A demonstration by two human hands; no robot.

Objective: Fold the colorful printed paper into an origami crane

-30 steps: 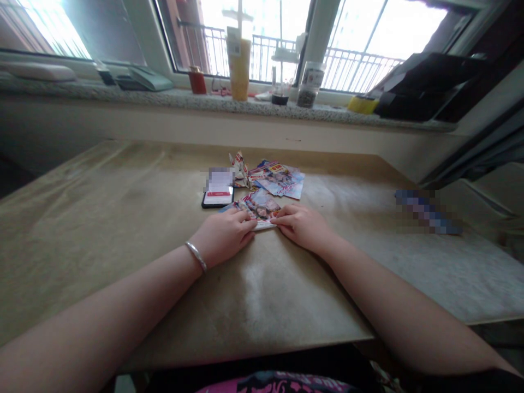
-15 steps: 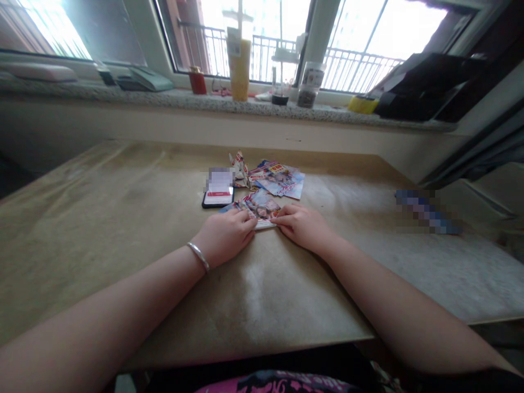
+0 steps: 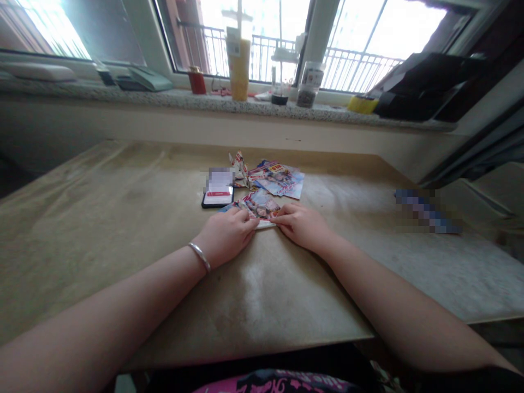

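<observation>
Left hand (image 3: 227, 232) has edged slightly toward the right hand (image 3: 305, 226). Folding looks part done: the printed paper (image 3: 264, 210) between them seems turned over along its near edge, otherwise unfolded. Palms down, forearms slanting inward, both have fingers closed on it. Phone (image 3: 219, 200), crumpled paper (image 3: 240, 172), leaflets (image 3: 289, 183) lie beyond.

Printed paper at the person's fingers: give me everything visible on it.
The multicoloured printed paper sheet looks thin, with blue, red and pale picture print and a whitish strip along its near edge, perhaps a fold; layers can't be told. It lies on the tan, smooth-looking tabletop. The bare left hand covers part of its left side; the bare right hand has fingers at its near right corner.
</observation>
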